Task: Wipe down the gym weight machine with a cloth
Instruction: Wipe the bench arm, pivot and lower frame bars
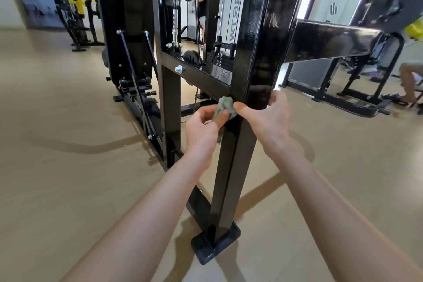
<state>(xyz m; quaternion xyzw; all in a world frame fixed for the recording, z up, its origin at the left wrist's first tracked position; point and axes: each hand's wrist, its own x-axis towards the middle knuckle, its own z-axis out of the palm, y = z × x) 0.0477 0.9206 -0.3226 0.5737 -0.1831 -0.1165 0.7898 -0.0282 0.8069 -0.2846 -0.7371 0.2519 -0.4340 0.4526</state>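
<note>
Mid-wipe: left hand (pixel 201 130) fingers clamped on crumpled green cloth (pixel 225 107), pressed to glossy black steel upright post (pixel 251 52); right hand (pixel 267 114) gripping post. Lower post, foot plate (pixel 215 245) seemingly left.

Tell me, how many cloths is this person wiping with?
1. A crumpled green cloth is pinched by the left hand against the machine's black upright post. The right hand grips that post and holds no cloth. No others show, though the frame could hide some.
</note>
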